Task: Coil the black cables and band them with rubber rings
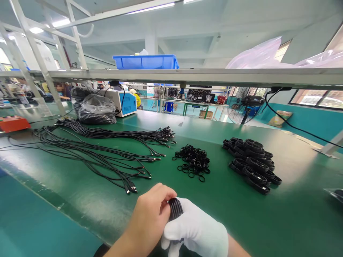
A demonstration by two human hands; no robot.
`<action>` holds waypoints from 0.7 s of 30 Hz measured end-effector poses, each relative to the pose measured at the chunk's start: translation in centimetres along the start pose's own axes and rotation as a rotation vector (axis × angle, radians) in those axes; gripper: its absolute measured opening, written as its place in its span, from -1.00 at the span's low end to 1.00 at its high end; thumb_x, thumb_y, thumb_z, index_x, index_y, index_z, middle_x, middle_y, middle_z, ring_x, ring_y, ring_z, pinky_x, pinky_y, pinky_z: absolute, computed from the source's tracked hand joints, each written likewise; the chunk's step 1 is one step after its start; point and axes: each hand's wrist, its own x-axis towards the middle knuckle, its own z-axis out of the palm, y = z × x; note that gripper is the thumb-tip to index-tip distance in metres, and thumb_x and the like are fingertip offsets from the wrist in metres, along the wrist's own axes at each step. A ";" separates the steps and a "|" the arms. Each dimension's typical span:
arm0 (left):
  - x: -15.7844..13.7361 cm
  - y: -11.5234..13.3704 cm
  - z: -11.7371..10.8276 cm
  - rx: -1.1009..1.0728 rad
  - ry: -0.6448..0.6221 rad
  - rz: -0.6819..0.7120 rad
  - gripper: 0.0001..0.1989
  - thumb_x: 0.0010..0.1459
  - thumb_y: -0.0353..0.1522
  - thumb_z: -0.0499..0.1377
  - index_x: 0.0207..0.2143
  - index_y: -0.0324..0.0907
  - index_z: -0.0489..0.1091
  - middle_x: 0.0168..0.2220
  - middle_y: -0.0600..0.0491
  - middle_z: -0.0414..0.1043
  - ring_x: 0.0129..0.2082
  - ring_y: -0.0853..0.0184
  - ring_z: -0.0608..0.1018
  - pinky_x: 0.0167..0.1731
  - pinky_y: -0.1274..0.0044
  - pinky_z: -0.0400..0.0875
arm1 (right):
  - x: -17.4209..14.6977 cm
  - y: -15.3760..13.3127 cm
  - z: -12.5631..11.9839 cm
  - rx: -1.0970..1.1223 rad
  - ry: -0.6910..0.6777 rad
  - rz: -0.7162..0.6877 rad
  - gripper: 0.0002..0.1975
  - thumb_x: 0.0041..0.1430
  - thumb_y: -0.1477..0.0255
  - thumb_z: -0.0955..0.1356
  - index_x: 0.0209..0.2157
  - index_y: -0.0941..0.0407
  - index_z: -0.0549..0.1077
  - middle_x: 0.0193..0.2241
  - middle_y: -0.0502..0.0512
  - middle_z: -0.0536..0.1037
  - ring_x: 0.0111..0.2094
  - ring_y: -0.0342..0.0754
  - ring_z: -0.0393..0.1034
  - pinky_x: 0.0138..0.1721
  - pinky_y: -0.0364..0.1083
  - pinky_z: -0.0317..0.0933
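Observation:
A coiled black cable (175, 208) is held between my two hands near the front edge of the table. My left hand (151, 214), bare, has its thumb and fingers closed at the coil's left side. Gloved in white, my right hand (195, 225) is wrapped round the coil from the right and below. Much of the coil is hidden by the hands. Beyond them lies a heap of small black rings (193, 159). Loose straight black cables (107, 151) spread over the left of the table, their plugs toward the middle. Coiled cables (252, 160) are piled at the right.
The green table (214, 214) runs under a metal shelf (203, 75) bearing a blue bin (146, 62). Farther back at left stand a plastic-wrapped bundle (93, 107) and a blue-white machine (124, 102). A black cord (294, 126) hangs at right.

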 end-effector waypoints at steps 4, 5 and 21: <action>-0.5 -0.9 0.5 0.053 0.050 0.096 -0.65 -0.02 -0.63 -0.03 -0.32 -0.13 0.44 -0.43 0.13 0.40 -0.44 0.41 0.48 -0.42 0.61 0.36 | 0.3 0.2 0.2 -0.133 0.047 0.039 -0.85 -0.38 0.58 0.40 -0.60 0.24 0.39 -0.69 -0.04 0.38 -0.67 -0.20 0.32 -0.63 -0.24 0.28; -0.6 -1.0 0.6 0.042 0.057 0.109 -0.65 -0.02 -0.63 -0.03 -0.32 -0.13 0.45 -0.43 0.13 0.39 -0.45 0.42 0.48 -0.43 0.62 0.36 | 0.4 0.3 0.2 -0.145 0.049 0.031 -0.85 -0.39 0.58 0.40 -0.64 0.24 0.36 -0.71 -0.05 0.36 -0.67 -0.21 0.32 -0.64 -0.25 0.26; -0.3 -1.6 1.0 -0.088 0.146 0.073 -0.70 -0.04 -0.61 0.05 -0.41 -0.13 0.50 -0.51 0.14 0.44 -0.50 0.42 0.48 -0.46 0.63 0.39 | 0.6 0.6 0.2 -0.099 0.052 0.011 -0.89 -0.38 0.56 0.33 -0.62 0.26 0.42 -0.75 0.01 0.38 -0.74 -0.22 0.27 -0.68 -0.26 0.21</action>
